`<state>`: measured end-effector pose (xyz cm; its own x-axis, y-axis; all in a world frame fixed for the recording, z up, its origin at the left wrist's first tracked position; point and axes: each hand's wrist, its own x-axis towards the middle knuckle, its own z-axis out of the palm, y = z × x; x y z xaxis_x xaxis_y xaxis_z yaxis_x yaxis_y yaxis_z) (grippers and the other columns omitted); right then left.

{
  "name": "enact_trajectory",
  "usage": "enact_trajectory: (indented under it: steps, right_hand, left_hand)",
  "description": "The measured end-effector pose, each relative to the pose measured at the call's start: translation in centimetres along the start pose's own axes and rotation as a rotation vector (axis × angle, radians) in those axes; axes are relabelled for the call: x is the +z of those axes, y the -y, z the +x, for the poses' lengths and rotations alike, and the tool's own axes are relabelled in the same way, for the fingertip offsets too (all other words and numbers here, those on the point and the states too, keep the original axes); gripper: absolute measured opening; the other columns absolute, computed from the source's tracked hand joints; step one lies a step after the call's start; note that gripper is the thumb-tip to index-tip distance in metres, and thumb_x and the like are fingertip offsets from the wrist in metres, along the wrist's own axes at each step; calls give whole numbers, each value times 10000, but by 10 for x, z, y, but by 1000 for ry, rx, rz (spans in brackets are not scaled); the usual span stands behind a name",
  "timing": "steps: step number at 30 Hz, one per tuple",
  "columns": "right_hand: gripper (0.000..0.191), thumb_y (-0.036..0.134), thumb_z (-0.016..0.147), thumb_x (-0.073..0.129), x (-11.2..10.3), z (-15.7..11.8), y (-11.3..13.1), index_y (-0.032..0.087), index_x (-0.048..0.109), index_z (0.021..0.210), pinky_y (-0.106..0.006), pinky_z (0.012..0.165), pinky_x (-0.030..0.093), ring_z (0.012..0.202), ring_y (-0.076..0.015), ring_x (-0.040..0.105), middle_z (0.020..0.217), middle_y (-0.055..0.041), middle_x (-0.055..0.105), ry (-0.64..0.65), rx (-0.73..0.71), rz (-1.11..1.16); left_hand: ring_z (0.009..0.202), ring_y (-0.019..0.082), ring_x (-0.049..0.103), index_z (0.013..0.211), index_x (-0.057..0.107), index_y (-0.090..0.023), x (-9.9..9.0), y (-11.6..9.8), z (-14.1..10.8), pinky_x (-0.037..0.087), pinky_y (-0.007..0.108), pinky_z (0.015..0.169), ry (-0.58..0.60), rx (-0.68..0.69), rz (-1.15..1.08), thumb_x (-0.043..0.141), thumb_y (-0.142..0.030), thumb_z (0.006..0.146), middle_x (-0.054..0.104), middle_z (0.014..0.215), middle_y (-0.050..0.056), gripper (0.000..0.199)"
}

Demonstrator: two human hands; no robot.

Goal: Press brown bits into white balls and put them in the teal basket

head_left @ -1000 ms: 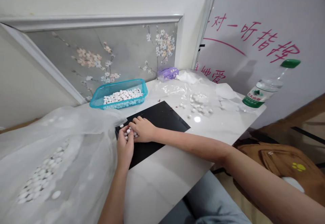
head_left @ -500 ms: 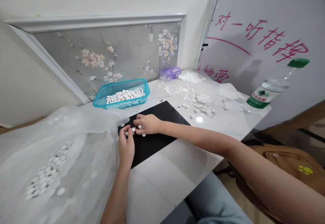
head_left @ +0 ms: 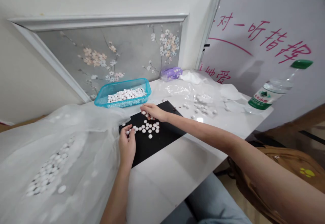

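Observation:
Several round white pieces [head_left: 150, 126] lie loose on a black board [head_left: 162, 142] on the white table. My left hand [head_left: 127, 144] is at the board's left edge, its thumb and fingers curled round a few white pieces. Just behind the loose pieces, my right hand [head_left: 153, 111] has its fingers bent over more white pieces, partly hidden under the palm. Behind the board stands a blue plastic basket [head_left: 101, 97] with many white pieces in it.
A clear plastic bag with white pieces [head_left: 50, 166] covers the left side. Another clear bag [head_left: 177, 90] and scattered pieces lie behind the board. A green-capped bottle [head_left: 269, 93] stands at the right, above a brown backpack [head_left: 286, 169].
My right hand has moved back and slightly right, away from my left hand. White pieces that were mostly hidden now show spread on the board between the hands.

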<state>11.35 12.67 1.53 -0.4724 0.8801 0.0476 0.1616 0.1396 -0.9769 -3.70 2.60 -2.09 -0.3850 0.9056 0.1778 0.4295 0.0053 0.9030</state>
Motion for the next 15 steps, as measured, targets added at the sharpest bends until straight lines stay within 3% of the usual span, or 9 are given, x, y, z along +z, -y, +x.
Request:
enact_trajectory:
  steps: [3, 7, 9, 12, 15]
  right_hand:
    - [272, 364, 907, 411, -6, 12, 23, 174, 455, 718, -143, 306, 216, 388, -48, 402, 538, 53, 397, 2, 98, 261]
    - [269, 350, 932, 383, -20, 53, 56, 169, 433, 740, -124, 310, 239, 409, -47, 432, 596, 24, 490, -34, 323, 494]
    - [302, 371, 944, 348, -27, 79, 68, 168, 432, 737, -116, 325, 267, 421, -51, 431, 586, 24, 460, -82, 412, 476]
    - [335, 401, 958, 269, -34, 110, 79, 163, 470, 833, -137, 393, 376, 507, -75, 484, 647, 8, 470, -120, 434, 448]
    - [430, 520, 929, 262, -36, 124, 83, 160, 451, 1068, -295, 538, 508, 752, -154, 571, 857, -45, 527, -139, 457, 405]
  left_hand:
    - [1004, 232, 561, 1006, 582, -199, 0, 0, 0, 420, 370, 901, 24, 8, 4, 522, -391, 790, 617, 1059, 86, 296]
    - [1028, 241, 552, 1002, 590, -206, 0, 1, 1, 415, 377, 909, 52, 14, 6, 539, -395, 783, 614, 1067, 84, 294]
    - [1023, 243, 556, 1008, 589, -208, -1, 1, 2, 424, 378, 897, 56, 10, 8, 536, -404, 786, 613, 1069, 86, 300]
    - [1010, 244, 564, 1004, 590, -212, -3, 0, 1, 431, 377, 885, 60, 7, 15, 538, -412, 787, 617, 1053, 83, 301]
    - [983, 240, 577, 1012, 587, -209, -5, 0, 0, 449, 369, 855, 72, 10, 20, 527, -417, 795, 623, 1032, 79, 307]
